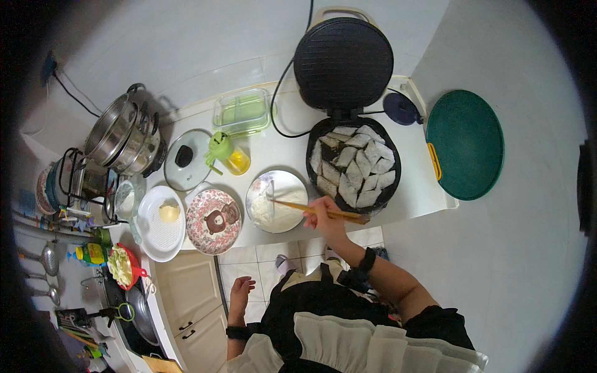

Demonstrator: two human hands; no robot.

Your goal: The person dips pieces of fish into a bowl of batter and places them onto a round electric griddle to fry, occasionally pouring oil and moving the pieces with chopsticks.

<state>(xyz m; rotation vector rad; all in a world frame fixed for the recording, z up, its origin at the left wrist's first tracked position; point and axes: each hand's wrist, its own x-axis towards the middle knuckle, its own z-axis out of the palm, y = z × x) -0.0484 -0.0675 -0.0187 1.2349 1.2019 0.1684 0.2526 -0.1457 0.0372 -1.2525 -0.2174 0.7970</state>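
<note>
My right hand (324, 215) holds a pair of wooden chopsticks (294, 205), their tips over a plate of white flour (280, 212). Just right of it, floured pieces, seemingly fish, (355, 175) lie close together in the lower pan of an open electric griddle (396, 179), whose black ridged lid (344, 63) stands raised. My left hand (242, 286) hangs low over the floor beside the counter, its fingers slightly bent and holding nothing. Left of the flour plate is a patterned plate (198, 233) with a brown bear picture.
An oil bottle with green top (221, 147), a glass lid (198, 163), a lidded glass container (241, 112) and a white oval dish (161, 238) stand left on the counter. Steel steamer pots (135, 154) are further left. A green round tray (466, 144) is at the counter's right end.
</note>
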